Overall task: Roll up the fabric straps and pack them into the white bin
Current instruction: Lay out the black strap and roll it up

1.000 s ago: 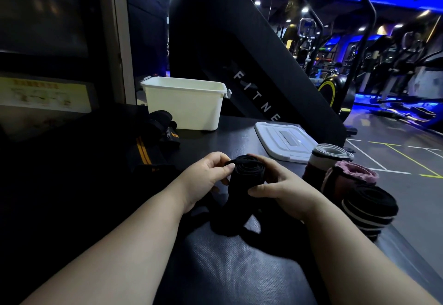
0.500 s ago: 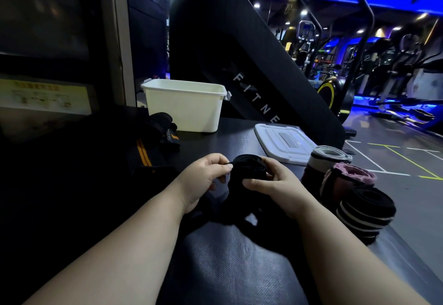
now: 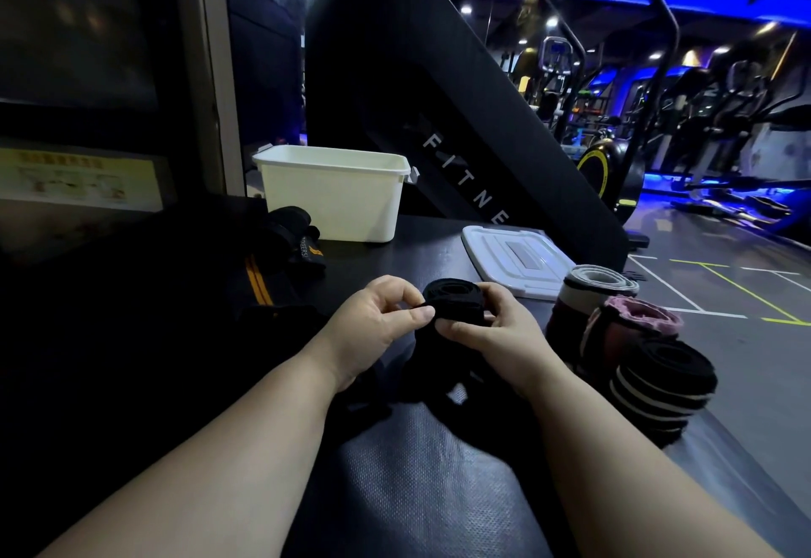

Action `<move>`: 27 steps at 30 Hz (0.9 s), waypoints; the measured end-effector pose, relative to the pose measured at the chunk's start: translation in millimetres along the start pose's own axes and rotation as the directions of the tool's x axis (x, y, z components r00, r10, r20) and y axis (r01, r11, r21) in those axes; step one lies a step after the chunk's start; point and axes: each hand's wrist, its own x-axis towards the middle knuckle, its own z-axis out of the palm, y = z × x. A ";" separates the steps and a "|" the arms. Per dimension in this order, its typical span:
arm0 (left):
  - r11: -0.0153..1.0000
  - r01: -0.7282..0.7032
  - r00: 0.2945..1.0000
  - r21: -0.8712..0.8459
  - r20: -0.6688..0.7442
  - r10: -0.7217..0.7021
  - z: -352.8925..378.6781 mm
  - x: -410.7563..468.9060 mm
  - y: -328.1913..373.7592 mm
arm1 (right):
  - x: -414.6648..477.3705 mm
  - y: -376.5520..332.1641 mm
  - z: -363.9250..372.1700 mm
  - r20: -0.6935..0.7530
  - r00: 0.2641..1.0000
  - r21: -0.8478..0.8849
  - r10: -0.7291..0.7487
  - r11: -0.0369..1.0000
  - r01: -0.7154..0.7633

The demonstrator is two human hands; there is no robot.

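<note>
A black fabric strap point(image 3: 454, 300), partly rolled into a coil, is held upright above the dark table. My left hand point(image 3: 377, 325) pinches its outer layer between thumb and fingers on the left side. My right hand point(image 3: 491, 331) grips the coil from the right, thumb across its front. The strap's loose tail hangs down and trails over the table between my wrists. The white bin point(image 3: 333, 193) stands at the back of the table, beyond my hands and a little left. Its inside is hidden from here.
The bin's white lid point(image 3: 509, 257) lies flat to the right. Three rolled straps stand at the table's right edge: grey-white point(image 3: 592, 289), pink point(image 3: 636, 325), black with white stripes point(image 3: 662, 386). Unrolled black straps with orange stripes point(image 3: 281, 268) lie left. A black machine point(image 3: 439, 88) looms behind.
The coil has turned a little and sits tighter. My left thumb and fingers have moved across to pinch the strap's outer layer, and my right thumb now lies over the coil's front.
</note>
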 end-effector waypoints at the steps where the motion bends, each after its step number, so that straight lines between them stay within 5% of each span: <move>1: 1.000 -0.004 1.000 -0.005 0.003 0.004 -0.2 -0.3 -0.1 | -0.2 -0.7 0.2 -0.006 1.000 -0.007 -0.002 1.000 0.002; 11: 0.990 0.086 0.991 0.113 -0.109 -0.074 -1.7 3.7 -4.8 | -1.6 -2.4 -8.5 0.206 0.978 0.075 0.025 0.996 -0.042; 19: 0.965 -0.069 0.981 0.251 -0.157 0.111 0.0 3.5 -3.6 | -0.9 3.8 -1.1 0.057 0.998 -0.021 -0.035 0.999 0.036; 27: 0.989 -0.108 0.990 0.105 -0.079 0.117 0.9 1.5 -2.4 | 1.7 4.9 5.7 -0.036 0.997 -0.089 -0.072 0.994 0.068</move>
